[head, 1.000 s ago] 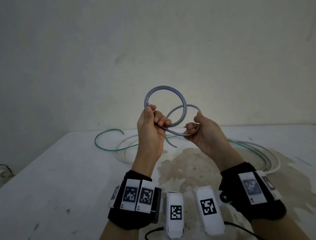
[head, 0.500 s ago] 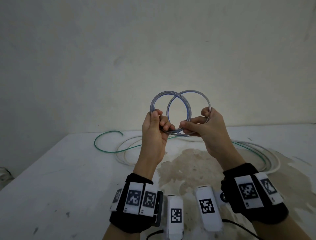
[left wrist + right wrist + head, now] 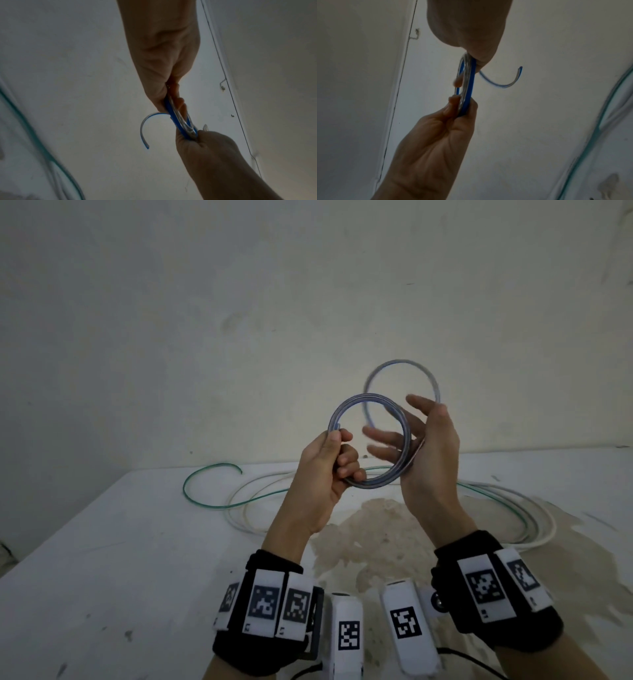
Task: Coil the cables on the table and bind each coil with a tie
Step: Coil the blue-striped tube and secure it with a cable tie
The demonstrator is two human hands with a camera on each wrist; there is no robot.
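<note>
Cable coil (image 3: 364, 396) hangs above the counter (image 3: 137, 542): left hand (image 3: 323, 470) grips it with curled fingers; right hand (image 3: 433, 460), blurred, seems to pinch its opposite side.

Above table (image 3: 137, 542): blue-striped clear cable (image 3: 363, 396), small upright coil, one loop sprung wider. On table, far side: green cable (image 3: 186, 484), white cable (image 3: 553, 529), loose sprawling loops.

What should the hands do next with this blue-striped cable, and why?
Probably lay the loose loop onto the blue-striped cable coil that the left hand grips: the right hand holds that loop offset up and right, and a short free end sticks out.
</note>
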